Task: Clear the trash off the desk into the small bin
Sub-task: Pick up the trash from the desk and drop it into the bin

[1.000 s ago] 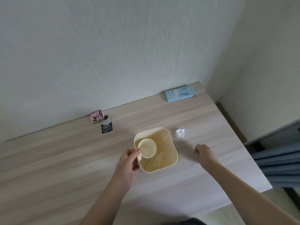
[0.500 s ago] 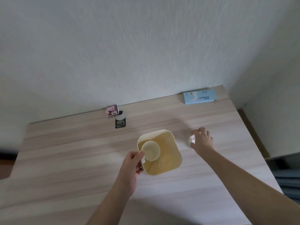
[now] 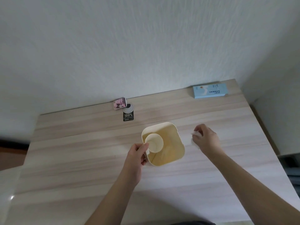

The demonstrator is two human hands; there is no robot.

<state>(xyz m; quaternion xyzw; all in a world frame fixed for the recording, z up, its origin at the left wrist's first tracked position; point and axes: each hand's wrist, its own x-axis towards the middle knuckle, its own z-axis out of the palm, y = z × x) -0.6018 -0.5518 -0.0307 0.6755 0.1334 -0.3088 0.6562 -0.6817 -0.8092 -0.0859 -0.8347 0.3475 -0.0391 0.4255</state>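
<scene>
A small cream bin (image 3: 177, 144) stands open on the wooden desk (image 3: 81, 151). My left hand (image 3: 137, 155) pinches the rim of a paper cup (image 3: 155, 142) held over the bin's left side. To the right of the bin, my right hand (image 3: 206, 138) grips a crumpled white tissue (image 3: 196, 133) just above the desk; most of the tissue is hidden by the fingers.
A small pink box (image 3: 119, 103) and a black tag printed "100%" (image 3: 128, 114) lie near the wall behind the bin. A light blue carton (image 3: 210, 90) lies at the back right corner. The desk's right edge runs close to my right arm.
My right hand closed over the tissue and now grips it, slightly nearer the bin. The left hand still holds the cup over the bin. The view shifted left.
</scene>
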